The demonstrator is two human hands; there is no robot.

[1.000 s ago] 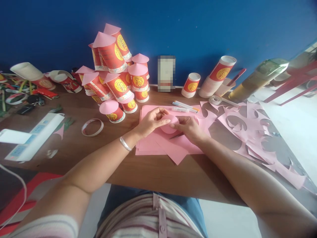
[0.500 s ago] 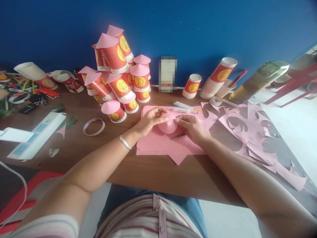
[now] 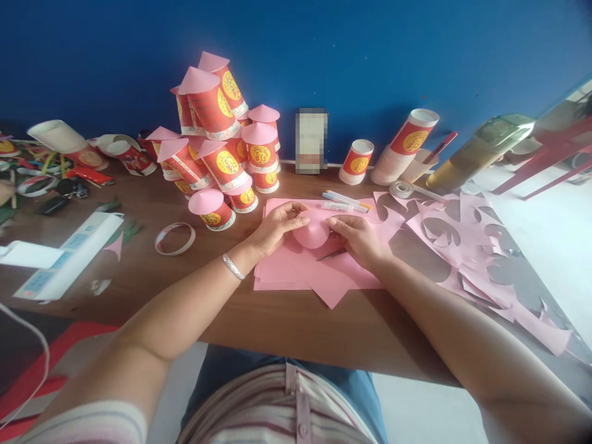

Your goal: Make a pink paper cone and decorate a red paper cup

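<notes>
A round pink paper piece [image 3: 311, 232], slightly cone-shaped, is held between my two hands above the pink sheets [image 3: 284, 271]. My left hand [image 3: 282, 228] pinches its left upper edge between thumb and fingers. At its right edge, my right hand [image 3: 358, 237] has thumb and fingertips pressed together on the paper. Dark scissor blades [image 3: 331, 254] show on the sheets beside my right hand; the rest of them is hidden. Pens and a glue-like tube [image 3: 337, 206] lie at the back of the sheets.
Red cups with pink cone tops [image 3: 206, 102] are stacked at the back left. A single cup [image 3: 356, 162], a cup stack [image 3: 404, 148] and a tape roll [image 3: 401, 189] stand back right. Cut pink scraps [image 3: 467, 246] cover the right side. A paper ring [image 3: 175, 239] and power strip [image 3: 69, 256] lie left.
The view has shifted slightly. Both hands keep their hold on the pink paper, with hardly any movement, and a little more of the scissor blades shows.
</notes>
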